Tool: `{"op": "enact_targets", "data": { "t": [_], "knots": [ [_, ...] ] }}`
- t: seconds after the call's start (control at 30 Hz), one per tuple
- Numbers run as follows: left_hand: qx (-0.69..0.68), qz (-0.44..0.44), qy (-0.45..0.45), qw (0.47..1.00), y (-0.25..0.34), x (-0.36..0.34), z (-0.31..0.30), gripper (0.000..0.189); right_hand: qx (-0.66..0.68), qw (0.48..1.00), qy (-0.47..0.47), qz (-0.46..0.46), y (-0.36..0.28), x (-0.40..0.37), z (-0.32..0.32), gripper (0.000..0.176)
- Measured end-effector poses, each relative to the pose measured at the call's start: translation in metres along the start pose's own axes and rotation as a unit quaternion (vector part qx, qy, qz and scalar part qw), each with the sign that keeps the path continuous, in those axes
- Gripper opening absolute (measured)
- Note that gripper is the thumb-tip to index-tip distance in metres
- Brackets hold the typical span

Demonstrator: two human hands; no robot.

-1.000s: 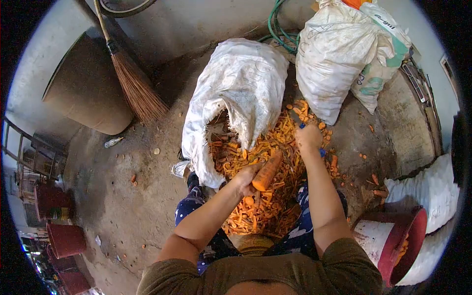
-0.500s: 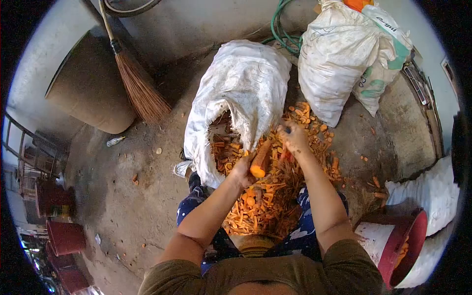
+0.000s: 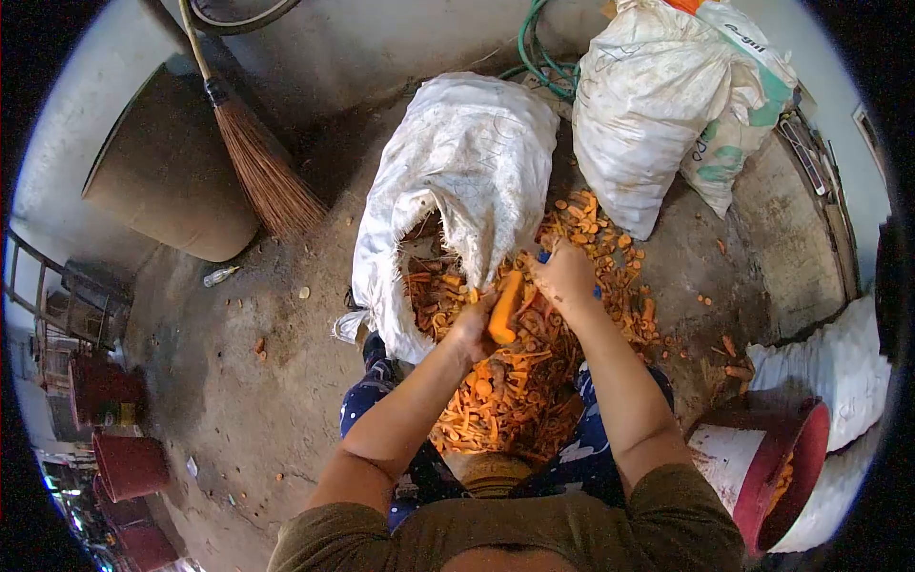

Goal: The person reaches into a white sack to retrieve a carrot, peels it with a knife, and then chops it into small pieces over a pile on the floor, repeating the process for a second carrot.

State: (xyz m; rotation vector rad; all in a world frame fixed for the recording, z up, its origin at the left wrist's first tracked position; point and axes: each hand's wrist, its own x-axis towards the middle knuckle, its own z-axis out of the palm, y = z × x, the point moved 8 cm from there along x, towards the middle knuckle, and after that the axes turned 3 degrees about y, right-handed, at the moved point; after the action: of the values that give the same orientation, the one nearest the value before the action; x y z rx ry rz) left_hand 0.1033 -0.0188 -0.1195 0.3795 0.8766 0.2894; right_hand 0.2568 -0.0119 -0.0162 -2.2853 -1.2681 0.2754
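Observation:
My left hand (image 3: 471,331) is closed around a thick carrot (image 3: 505,307), held tilted with its cut end towards me. Bright orange flesh shows along its upper side. Close by on the right, my right hand (image 3: 566,275) is closed on a small tool with a blue handle (image 3: 543,256); its blade is not clear to see. Under both hands lies a heap of carrot peelings and cut pieces (image 3: 496,400), between my legs. Just beyond my left hand, a white woven sack (image 3: 477,143) lies with its torn mouth towards me, carrots and scraps inside.
Two full sacks (image 3: 643,124) (image 3: 729,157) stand at the back right near a green hose (image 3: 534,48). A broom (image 3: 262,167) leans on a large brown drum (image 3: 162,172) at left. A red-and-white bucket (image 3: 762,467) with orange pieces lies tipped at right. Red buckets (image 3: 129,467) stand at far left.
My right hand has come slightly down and towards the carrot. The carrot's upper side, reddish-brown before, now shows bright orange. My left hand keeps its hold.

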Motion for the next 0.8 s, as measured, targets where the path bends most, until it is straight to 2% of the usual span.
{"op": "enact_targets", "data": {
  "t": [0.07,0.1,0.13,0.2,0.27,0.33,0.4,0.43,0.5,0.53,0.63,0.67,0.73,0.8],
  "knots": [
    [0.011,-0.017,-0.033,0.999,-0.015,0.004,0.007,0.034,0.037,0.999,0.016,-0.002,-0.010,-0.006,-0.004,0.038],
    [-0.016,0.000,-0.041,0.999,-0.016,0.004,0.011,0.035,-0.005,1.000,-0.014,0.001,-0.012,-0.006,-0.001,0.040],
    [-0.016,0.000,-0.040,0.999,-0.018,0.005,0.010,0.035,-0.046,0.998,-0.044,0.003,-0.015,-0.006,0.002,0.041],
    [0.070,-0.037,-0.011,0.997,-0.026,0.004,0.005,0.043,-0.044,0.998,-0.046,0.019,-0.019,-0.008,-0.003,0.045],
    [0.076,-0.048,-0.012,0.996,-0.027,-0.003,0.011,0.044,-0.078,0.993,-0.081,0.031,-0.017,-0.010,0.002,0.059],
    [0.081,-0.057,-0.015,0.995,-0.020,-0.020,0.028,0.045,-0.072,0.995,-0.066,0.031,-0.010,-0.008,0.006,0.059],
    [0.183,-0.092,0.117,0.972,-0.013,-0.036,0.021,0.045,-0.065,0.996,-0.050,0.030,-0.005,-0.006,0.005,0.058],
    [0.184,-0.092,0.116,0.972,-0.014,-0.034,0.020,0.045,-0.056,0.996,-0.057,0.035,-0.002,-0.005,0.005,0.056],
    [0.150,-0.052,0.049,0.986,-0.017,-0.026,0.023,0.043,-0.046,0.996,-0.064,0.042,0.009,0.001,0.005,0.054],
    [0.151,-0.052,0.049,0.986,-0.020,-0.024,0.017,0.043,-0.069,0.992,-0.048,0.090,0.027,0.008,0.002,0.052],
    [0.116,-0.029,-0.113,0.986,-0.032,-0.022,0.021,0.035,-0.099,0.978,0.014,0.183,0.063,0.016,-0.024,0.047],
    [0.115,-0.028,-0.113,0.986,-0.032,-0.020,0.013,0.035,-0.099,0.978,0.015,0.182,0.072,0.019,-0.028,0.047],
    [0.053,-0.047,-0.151,0.986,-0.023,-0.034,0.021,0.036,-0.119,0.953,0.041,0.275,0.105,0.020,-0.036,0.043],
    [0.048,-0.026,-0.149,0.987,-0.011,-0.044,0.029,0.039,-0.101,0.958,0.004,0.269,0.107,0.024,-0.028,0.042]
  ]
}}
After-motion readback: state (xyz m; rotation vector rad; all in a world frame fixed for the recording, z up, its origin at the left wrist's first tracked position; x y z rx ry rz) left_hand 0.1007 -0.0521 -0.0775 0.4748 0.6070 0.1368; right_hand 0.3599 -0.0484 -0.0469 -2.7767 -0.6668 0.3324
